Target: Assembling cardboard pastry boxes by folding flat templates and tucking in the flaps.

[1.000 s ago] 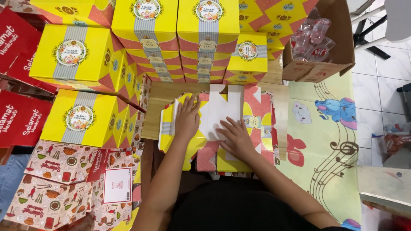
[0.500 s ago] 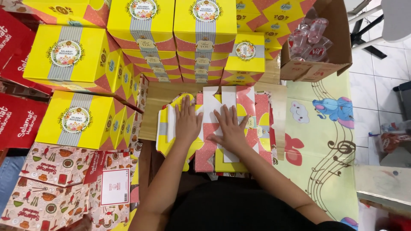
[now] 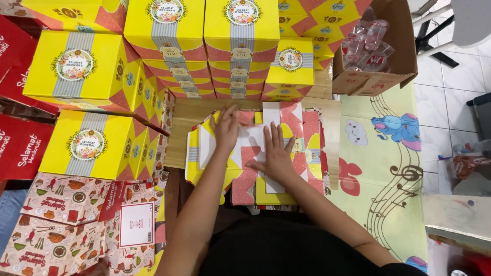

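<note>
A flat, unfolded yellow and red cardboard box blank (image 3: 296,135) lies on a low wooden board (image 3: 181,128) in front of me. My left hand (image 3: 226,128) presses down on the blank's upper left part, fingers spread and slightly curled. My right hand (image 3: 276,153) lies flat on the white inner panel near the middle, fingers apart. Both hands rest on the cardboard; neither one grips it.
Stacks of assembled yellow boxes (image 3: 204,46) fill the back and left (image 3: 87,148). Red boxes (image 3: 20,143) and patterned flat cartons (image 3: 76,225) sit at the left. A brown carton with clear plastic cups (image 3: 371,48) stands at the back right on a cartoon floor mat (image 3: 388,168).
Both hands slid upward across the blank, the left one reaching its top edge. The flaps lie flatter than before.
</note>
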